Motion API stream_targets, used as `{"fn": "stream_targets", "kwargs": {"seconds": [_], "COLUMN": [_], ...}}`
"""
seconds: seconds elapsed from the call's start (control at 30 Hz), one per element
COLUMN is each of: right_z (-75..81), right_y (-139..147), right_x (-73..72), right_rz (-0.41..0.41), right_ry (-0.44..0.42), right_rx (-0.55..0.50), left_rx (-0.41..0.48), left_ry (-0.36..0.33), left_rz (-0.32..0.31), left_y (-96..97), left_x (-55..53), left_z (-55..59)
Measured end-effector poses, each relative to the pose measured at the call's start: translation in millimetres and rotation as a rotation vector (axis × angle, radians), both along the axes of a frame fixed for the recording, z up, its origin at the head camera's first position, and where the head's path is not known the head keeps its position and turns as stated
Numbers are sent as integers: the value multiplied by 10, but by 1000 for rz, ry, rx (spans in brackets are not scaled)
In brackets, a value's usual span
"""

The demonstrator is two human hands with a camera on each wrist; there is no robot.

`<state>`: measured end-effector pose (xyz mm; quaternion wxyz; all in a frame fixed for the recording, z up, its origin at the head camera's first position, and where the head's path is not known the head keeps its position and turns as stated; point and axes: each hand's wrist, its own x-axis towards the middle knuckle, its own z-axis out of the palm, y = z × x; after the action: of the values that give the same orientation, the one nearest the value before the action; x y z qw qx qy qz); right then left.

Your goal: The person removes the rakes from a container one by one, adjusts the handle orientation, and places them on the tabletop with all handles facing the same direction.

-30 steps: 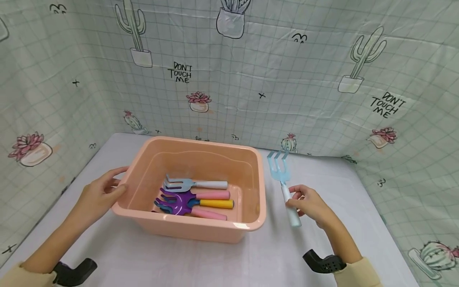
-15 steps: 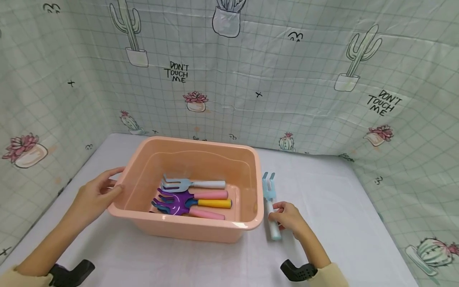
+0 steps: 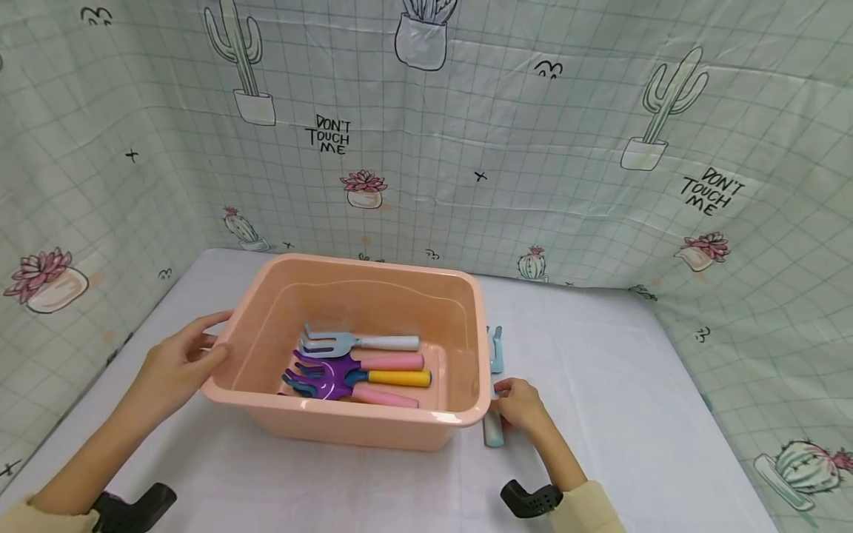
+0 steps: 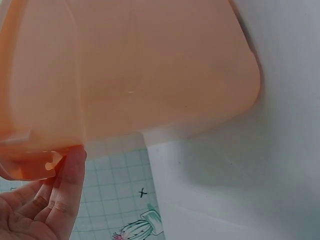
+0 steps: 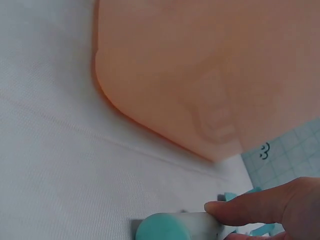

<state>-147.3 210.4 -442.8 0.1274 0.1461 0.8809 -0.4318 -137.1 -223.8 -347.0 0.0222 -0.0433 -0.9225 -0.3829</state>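
Observation:
My left hand [image 3: 178, 364] grips the left rim of a peach plastic basin [image 3: 346, 433]; in the left wrist view its fingers [image 4: 67, 192] press up at the rim's underside. Just outside the basin's right wall, my right hand [image 3: 523, 407] pinches the handle of a light blue hand fork [image 3: 493, 431]. The handle, with its teal end cap [image 5: 162, 227], lies close over the white cloth in the right wrist view. The basin's rim hides part of the fork's tines in the head view.
Inside the basin lie a light blue hand rake [image 3: 389, 343] with a white handle, purple rakes with pink handles [image 3: 393, 362] and a blue one with a yellow handle [image 3: 400, 378]. Patterned curtain [image 3: 426, 148] walls surround the white table [image 3: 600, 348].
My right hand has brought the hand fork leftward and down to the basin's right side. My left hand keeps its grip on the rim, and the basin stays put.

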Motion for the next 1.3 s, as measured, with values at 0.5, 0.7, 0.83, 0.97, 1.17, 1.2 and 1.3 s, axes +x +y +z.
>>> {"fn": "stream_targets", "kwargs": {"seconds": [0.5,0.7,0.83,0.97,1.17,1.2,1.3], "right_z": [-19,-15,-10,20,160,187,287], "right_y": [-32,-35,-15,20,66,78,121], "right_x": [-11,-19,-11,-9,-31,-36,-51], "right_rz": [34,61,82,96,138,146,179], "right_ry": [-8,-6,-10,-6,8,10,16], "right_rx": [44,65,71,72,130,140,177], "left_rx": [13,11,11,9,18,21,29], "left_ry": [20,27,22,15,17,18,23], "left_rz": [17,21,15,13,14,14,11], "left_y": [-72,-75,-53,-31,-5,-1,9], "left_x": [33,42,44,29,12,8,-4], "left_z": [-20,-27,-36,-44,-43,-43,-45]}}
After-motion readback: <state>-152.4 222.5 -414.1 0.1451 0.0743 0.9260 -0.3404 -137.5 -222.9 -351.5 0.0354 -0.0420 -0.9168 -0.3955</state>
